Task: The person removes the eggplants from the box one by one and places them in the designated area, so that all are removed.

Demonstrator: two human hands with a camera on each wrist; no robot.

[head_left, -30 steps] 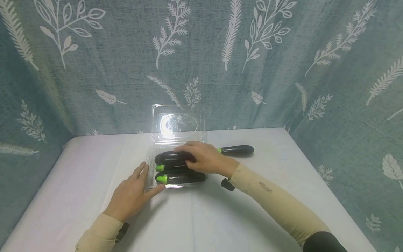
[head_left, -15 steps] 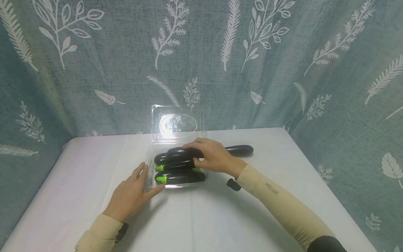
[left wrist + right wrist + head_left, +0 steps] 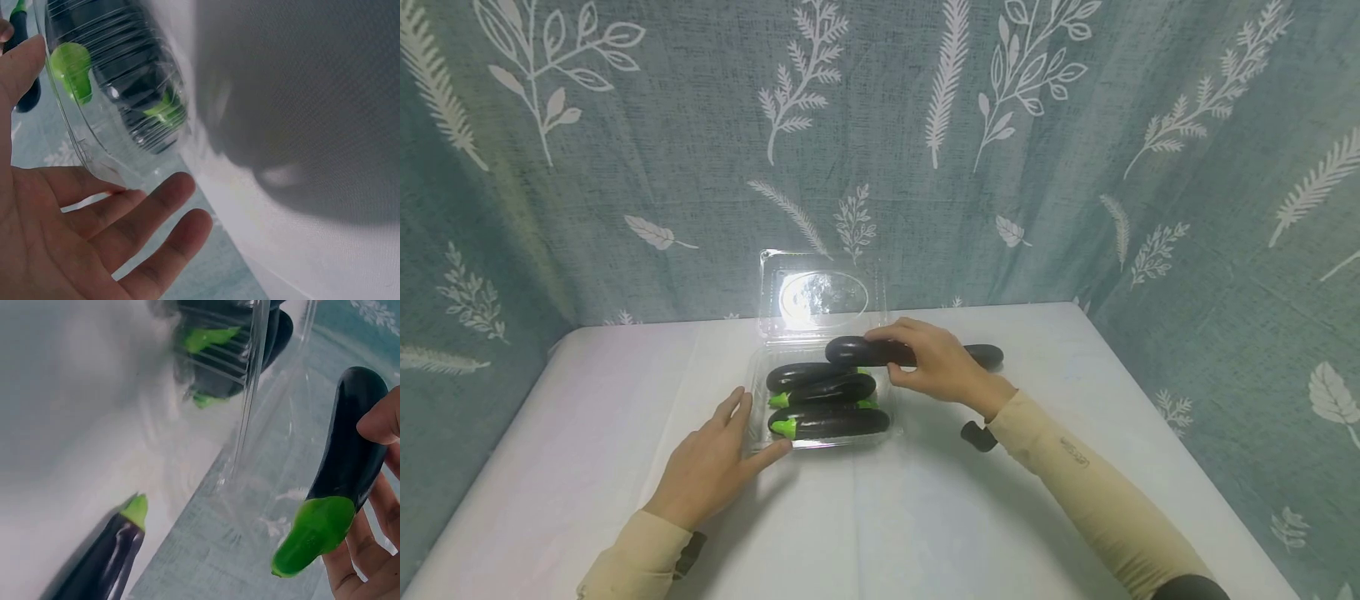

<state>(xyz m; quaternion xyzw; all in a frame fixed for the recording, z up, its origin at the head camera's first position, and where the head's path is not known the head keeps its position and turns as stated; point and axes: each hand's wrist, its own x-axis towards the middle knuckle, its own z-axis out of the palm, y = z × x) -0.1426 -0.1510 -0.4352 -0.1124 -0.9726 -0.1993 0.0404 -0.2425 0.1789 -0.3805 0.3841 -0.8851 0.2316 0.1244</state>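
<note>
My right hand (image 3: 942, 360) pinches a dark purple eggplant (image 3: 848, 351) between thumb and fingers, above the right back part of a clear plastic clamshell box (image 3: 758, 367). In the right wrist view the held eggplant (image 3: 353, 444) shows its green cap (image 3: 319, 528). Several eggplants (image 3: 842, 423) lie side by side in the box, green caps pointing both ways. My left hand (image 3: 707, 462) is at the box's left side, fingers extended. Its thumb (image 3: 24, 65) touches the rim in the left wrist view. Another eggplant (image 3: 990, 357) lies on the table, partly hidden behind the right hand.
The box's clear lid (image 3: 823, 293) stands raised at the back, near the patterned grey-green curtain (image 3: 715, 167). A white cloth covers the table (image 3: 850, 517). Curtain also hangs along both sides.
My right hand has moved up and to the right, lifting one eggplant off the others in the box. The left hand has stayed at the box's left side.
</note>
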